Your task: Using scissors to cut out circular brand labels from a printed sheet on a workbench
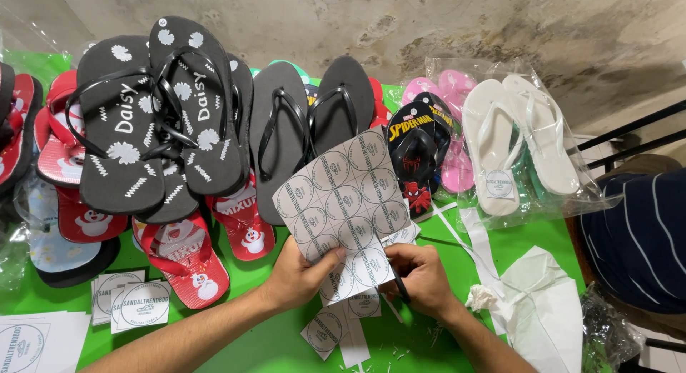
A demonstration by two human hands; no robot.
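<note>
- Left hand (pixel 300 273) gripped the sticker sheet (pixel 343 201) at centre frame.
- Right hand (pixel 421 273) was closed on dark scissors (pixel 400 286) at the sheet's lower edge.
- Cut labels (pixel 132 305) lay lower left on the green table (pixel 543 234).

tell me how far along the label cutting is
Done: cut square labels sit in a small stack at the left, and loose ones lie on the green table under the hands. In hand: the left hand holds the printed sheet while the right hand works scissors along its bottom edge. Left: most of the sheet's round labels are uncut.
</note>
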